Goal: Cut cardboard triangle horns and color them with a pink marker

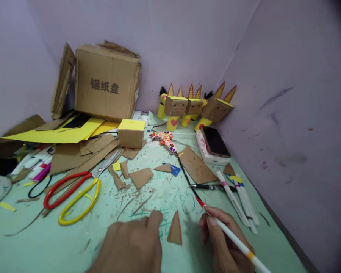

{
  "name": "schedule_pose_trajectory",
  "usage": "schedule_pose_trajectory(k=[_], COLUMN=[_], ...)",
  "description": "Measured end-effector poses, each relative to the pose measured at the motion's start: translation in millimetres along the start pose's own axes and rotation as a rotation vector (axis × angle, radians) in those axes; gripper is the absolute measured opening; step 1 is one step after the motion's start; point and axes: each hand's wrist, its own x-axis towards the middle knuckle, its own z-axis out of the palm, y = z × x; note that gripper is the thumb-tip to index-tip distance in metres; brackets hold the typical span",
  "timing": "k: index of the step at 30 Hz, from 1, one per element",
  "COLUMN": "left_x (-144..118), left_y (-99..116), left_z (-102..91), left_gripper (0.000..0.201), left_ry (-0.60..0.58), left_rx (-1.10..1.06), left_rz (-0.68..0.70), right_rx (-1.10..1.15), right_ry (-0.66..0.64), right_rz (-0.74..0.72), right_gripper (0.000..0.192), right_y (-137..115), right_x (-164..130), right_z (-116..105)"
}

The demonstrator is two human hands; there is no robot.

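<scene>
- A white red-tipped marker pen (233,237) is pinched by the right hand (226,242), lower right.
- The left hand (130,246), fingers curled together, is rested beside a small red-edged cardboard triangle (175,228).

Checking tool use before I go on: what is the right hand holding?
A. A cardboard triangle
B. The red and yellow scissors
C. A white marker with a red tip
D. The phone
C: the right hand grips a white marker with a red tip, while the scissors lie apart on the table.
</scene>
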Motion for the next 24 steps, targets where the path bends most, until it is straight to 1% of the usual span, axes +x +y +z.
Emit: schedule_pose_trajectory(k=[1,3,5,6,8,10,14,16,21,24], left_x=[7.4,29.9,59.0,73.7,98.7,114.4,123.4,124.0,125.3,123.0], left_y=[-7.9,-21.4,-30.6,-33.6,-36.6,-36.7,-34.7,-35.1,-37.9,-38.2], left_z=[-9.0,-25.5,-35.3,-36.7,-33.6,-26.1,-15.0,-13.3,-11.4,-13.6], left_gripper=[0.032,0.033,0.034,0.033,0.031,0.03,0.028,0.028,0.024,0.023], left_ry=[0.019,0.061,0.053,0.05,0.041,0.03,0.02,0.026,0.043,0.058], left_rx=[-0.002,0.034,0.071,0.078,0.09,0.106,0.111,0.101,0.062,0.025], left_rz=[0.001,-0.105,-0.088,-0.074,-0.063,-0.054,-0.018,-0.014,-0.019,-0.024], right_rx=[0.007,0.015,0.008,-0.001,-0.029,-0.068,-0.165,-0.193,-0.262,-0.326], right_ry=[0.001,-0.006,-0.005,0.0,0.011,0.014,-0.028,-0.09,-0.257,-0.315], right_rz=[-0.015,-0.048,-0.074,-0.084,-0.101,-0.112,-0.176,-0.237,-0.43,-0.486], right_gripper=[0.022,0.021,0.021,0.021,0.021,0.022,0.02,0.022,0.033,0.036], right_y=[0.3,1.7,3.9,5.3,8.2,11.1,15.9,18.5,26.8,30.5], right_x=[0.2,0.4,-0.2,-1.0,-3.9,-7.8,-14.1,-15.4,-16.1,-14.8], right_z=[-0.3,-1.1,-2.3,-3.2,-5.5,-8.6,-14.0,-15.3,-15.9,-16.1])
